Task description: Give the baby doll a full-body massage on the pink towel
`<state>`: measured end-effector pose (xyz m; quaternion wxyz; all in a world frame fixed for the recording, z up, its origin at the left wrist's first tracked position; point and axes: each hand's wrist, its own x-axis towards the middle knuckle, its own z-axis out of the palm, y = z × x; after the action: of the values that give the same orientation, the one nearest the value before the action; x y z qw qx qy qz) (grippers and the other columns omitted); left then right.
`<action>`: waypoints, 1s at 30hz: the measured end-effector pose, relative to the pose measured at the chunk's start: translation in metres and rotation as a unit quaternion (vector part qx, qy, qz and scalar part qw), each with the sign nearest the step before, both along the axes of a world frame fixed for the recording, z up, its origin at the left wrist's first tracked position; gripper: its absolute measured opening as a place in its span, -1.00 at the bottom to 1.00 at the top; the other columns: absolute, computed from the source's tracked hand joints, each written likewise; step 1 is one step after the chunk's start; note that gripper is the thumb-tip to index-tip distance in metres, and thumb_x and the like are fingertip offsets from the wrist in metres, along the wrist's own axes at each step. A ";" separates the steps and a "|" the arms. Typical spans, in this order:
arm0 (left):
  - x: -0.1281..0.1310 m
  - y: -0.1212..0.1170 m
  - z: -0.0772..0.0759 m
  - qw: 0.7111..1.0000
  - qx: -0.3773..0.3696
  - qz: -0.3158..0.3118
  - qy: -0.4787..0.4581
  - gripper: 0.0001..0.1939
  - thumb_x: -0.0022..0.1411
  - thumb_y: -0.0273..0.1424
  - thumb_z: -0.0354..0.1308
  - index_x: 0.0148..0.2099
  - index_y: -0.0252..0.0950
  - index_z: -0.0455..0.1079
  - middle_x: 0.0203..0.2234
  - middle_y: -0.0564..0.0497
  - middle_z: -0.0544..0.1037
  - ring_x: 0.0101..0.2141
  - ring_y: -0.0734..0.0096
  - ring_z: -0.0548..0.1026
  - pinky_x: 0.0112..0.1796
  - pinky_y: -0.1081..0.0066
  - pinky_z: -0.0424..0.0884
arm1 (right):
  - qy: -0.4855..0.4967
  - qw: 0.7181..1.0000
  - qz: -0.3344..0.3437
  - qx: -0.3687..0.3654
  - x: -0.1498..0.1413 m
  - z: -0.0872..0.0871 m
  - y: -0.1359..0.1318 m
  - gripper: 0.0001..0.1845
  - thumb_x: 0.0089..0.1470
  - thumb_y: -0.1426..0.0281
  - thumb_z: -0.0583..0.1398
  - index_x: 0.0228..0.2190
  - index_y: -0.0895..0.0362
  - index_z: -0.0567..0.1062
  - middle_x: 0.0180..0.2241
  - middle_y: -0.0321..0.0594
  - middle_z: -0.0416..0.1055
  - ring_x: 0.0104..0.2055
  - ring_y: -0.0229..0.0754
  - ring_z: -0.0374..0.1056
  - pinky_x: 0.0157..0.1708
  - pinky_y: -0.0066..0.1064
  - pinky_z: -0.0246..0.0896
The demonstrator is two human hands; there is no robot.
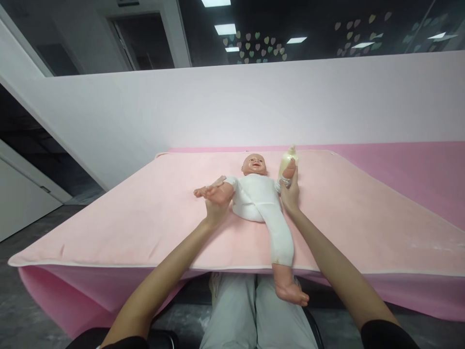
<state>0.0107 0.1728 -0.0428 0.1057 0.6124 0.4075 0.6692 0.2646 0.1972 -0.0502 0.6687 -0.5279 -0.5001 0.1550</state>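
Observation:
A baby doll (256,196) in a white suit lies face up on a pink mat (145,218), head away from me. One of its legs hangs over the near edge, bare foot (290,291) down. My left hand (216,206) is closed around a bare limb of the doll (212,190) that sticks out to the left; I cannot tell whether it is an arm or a foot. My right hand (289,191) grips a small cream bottle (288,160) upright beside the doll's shoulder, thumb along its side.
The mat covers a pink table (417,165) that runs on to the right. A white partition wall (232,106) stands close behind it. My knees in grey trousers (250,315) sit under the near edge. Grey floor shows at the left.

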 end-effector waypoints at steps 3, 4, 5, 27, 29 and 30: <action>0.013 -0.007 0.005 0.998 -0.027 -0.065 0.005 -0.49 0.03 -0.27 0.28 0.04 -0.24 0.31 0.01 -0.13 0.44 0.12 0.13 0.35 0.17 0.06 0.22 | -0.075 0.997 0.001 -0.005 -0.004 -0.002 -0.001 -0.22 0.04 0.34 0.07 0.29 -0.01 -0.01 0.20 -0.14 0.16 0.17 -0.10 0.17 0.12 -0.20 0.11; 0.017 -0.008 0.004 0.995 -0.032 -0.089 0.008 -0.50 0.03 -0.29 0.29 0.03 -0.22 0.32 0.04 -0.10 0.43 0.14 0.15 0.33 0.19 0.05 0.20 | -0.099 0.995 0.006 -0.006 -0.005 -0.003 0.000 -0.23 0.04 0.36 0.06 0.28 0.00 0.02 0.18 -0.13 0.18 0.16 -0.08 0.18 0.12 -0.18 0.11; 0.020 -0.009 0.003 0.993 -0.033 -0.111 0.014 -0.52 0.02 -0.32 0.30 0.01 -0.20 0.33 0.06 -0.08 0.41 0.16 0.16 0.31 0.21 0.02 0.16 | -0.121 0.993 0.011 -0.007 -0.006 -0.003 0.000 -0.25 0.03 0.38 0.05 0.27 0.00 0.05 0.17 -0.12 0.20 0.15 -0.06 0.18 0.12 -0.17 0.11; 0.029 -0.026 -0.024 0.842 0.378 -0.119 0.366 -0.81 0.16 -0.29 0.20 -0.14 0.06 0.46 -0.24 0.09 0.57 -0.07 0.35 0.44 0.05 0.20 0.23 | -0.145 0.989 0.036 0.004 -0.004 -0.002 -0.003 -0.25 0.03 0.42 0.04 0.27 0.02 0.03 0.23 -0.17 0.13 0.22 -0.08 0.11 0.17 -0.13 0.05; 0.028 -0.025 -0.020 0.848 0.359 -0.109 0.375 -0.81 0.21 -0.30 0.14 -0.10 -0.03 0.44 -0.15 0.02 0.55 0.04 0.25 0.40 0.09 0.06 0.24 | -0.142 0.989 0.028 -0.017 -0.003 -0.005 -0.001 -0.25 0.06 0.36 0.05 0.28 0.06 0.01 0.18 -0.10 0.19 0.15 -0.04 0.19 0.13 -0.10 0.10; 0.028 -0.025 -0.017 0.847 0.354 -0.122 0.376 -0.78 0.24 -0.33 0.09 -0.06 -0.10 0.42 -0.11 -0.05 0.53 0.07 0.23 0.39 0.09 0.04 0.26 | -0.130 0.991 0.026 -0.028 -0.002 -0.006 0.001 -0.26 0.06 0.32 0.06 0.27 0.08 0.03 0.14 -0.05 0.24 0.09 -0.01 0.24 0.10 -0.07 0.12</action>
<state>0.0386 0.1482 -0.0602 -0.1992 0.8577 0.0736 0.4682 0.2623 0.1981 -0.0567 0.5786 -0.5491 -0.5919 0.1159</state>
